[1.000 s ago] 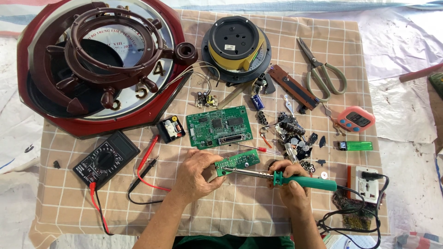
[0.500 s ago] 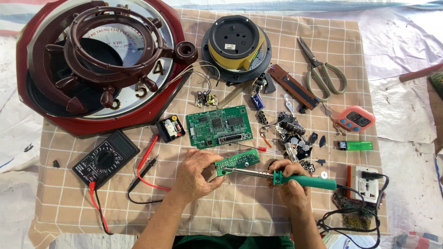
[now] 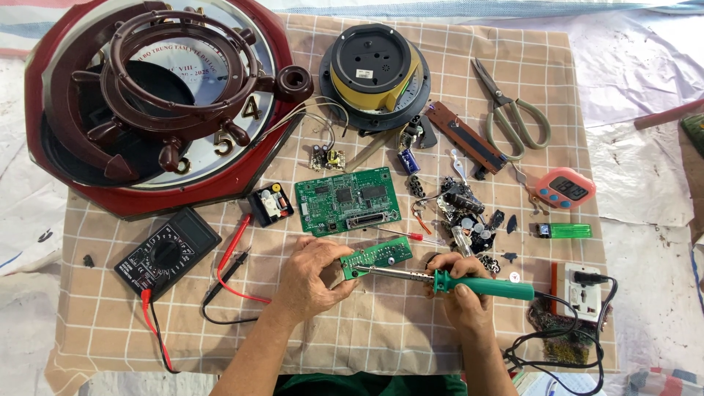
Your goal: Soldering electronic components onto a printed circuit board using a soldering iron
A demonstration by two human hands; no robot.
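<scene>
My left hand (image 3: 314, 276) grips a small green circuit board (image 3: 378, 255) at its left end, holding it just above the checked cloth (image 3: 381, 337). My right hand (image 3: 460, 290) is closed around the green handle of a soldering iron (image 3: 480, 285). Its metal shaft runs left and the tip touches the small board's lower left corner. A larger green circuit board (image 3: 347, 199) lies flat just beyond my hands.
A black multimeter (image 3: 166, 251) with red and black probes lies at left. A dark red clock case (image 3: 158, 99) fills the far left. Beyond are a round black and yellow unit (image 3: 374, 70), scissors (image 3: 506, 110), a pile of small parts (image 3: 466, 213), a green lighter (image 3: 565, 230), a pink timer (image 3: 563, 188) and a power socket (image 3: 583, 287).
</scene>
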